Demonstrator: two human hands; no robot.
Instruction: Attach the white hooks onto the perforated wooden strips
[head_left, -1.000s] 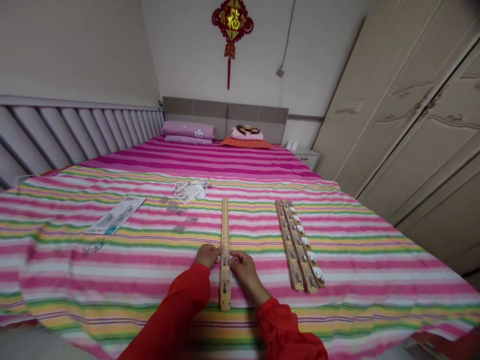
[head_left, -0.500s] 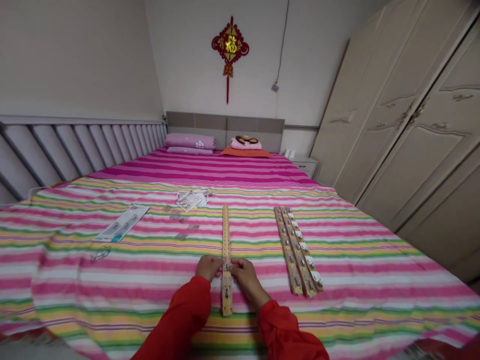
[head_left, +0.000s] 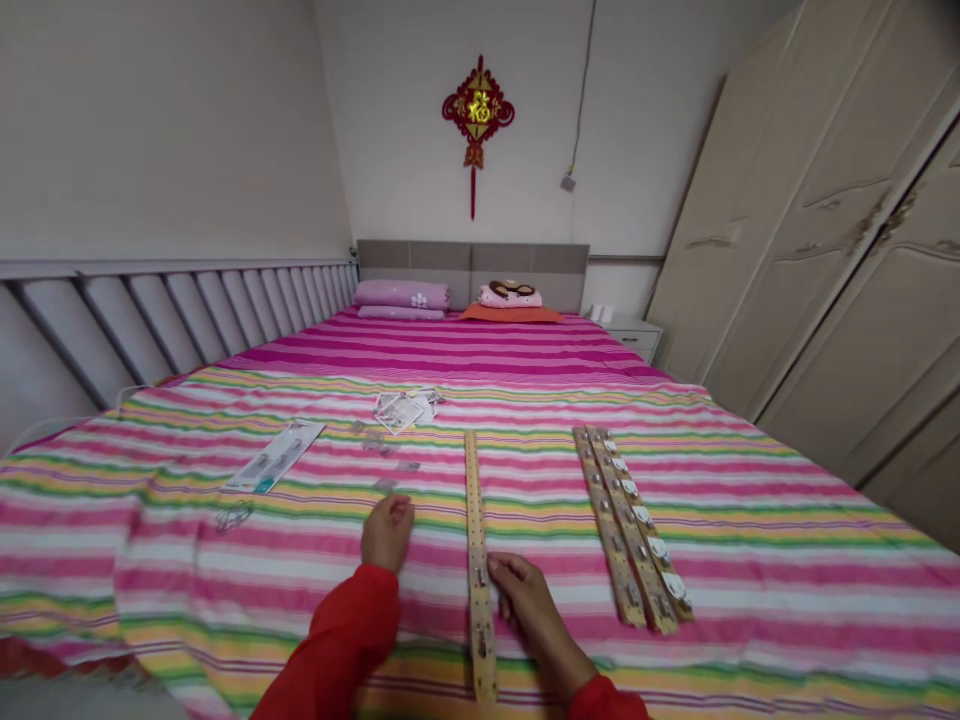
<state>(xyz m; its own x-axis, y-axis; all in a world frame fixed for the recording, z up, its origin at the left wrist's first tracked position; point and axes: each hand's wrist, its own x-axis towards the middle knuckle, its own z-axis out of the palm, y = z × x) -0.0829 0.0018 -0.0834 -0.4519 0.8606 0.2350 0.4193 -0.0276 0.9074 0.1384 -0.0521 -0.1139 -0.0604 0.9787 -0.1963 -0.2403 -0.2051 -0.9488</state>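
A long, narrow wooden strip (head_left: 475, 510) with rows of small holes lies lengthwise before me. Two small metal fittings (head_left: 481, 577) sit on its near half. At the strip's right edge, beside the upper fitting, my right hand (head_left: 529, 595) has its fingers curled, the fingertips touching the wood. My left hand (head_left: 386, 533) is off the strip, to its left, just nearer than some small clear packets (head_left: 385, 485). Its fingers are curled together; whether anything is inside them is hidden.
To the right lie several wooden strips (head_left: 624, 535) with metal fittings, the outermost with white round pieces. Cards or papers (head_left: 405, 408) are heaped beyond the packets. A blister package (head_left: 276, 455) and a loose clear wrapper (head_left: 234, 516) lie left. Pillows are at the headboard.
My left hand has let go of the strip and moved left and away from me, towards the packets. My right hand stays beside the strip. The view has shifted slightly.
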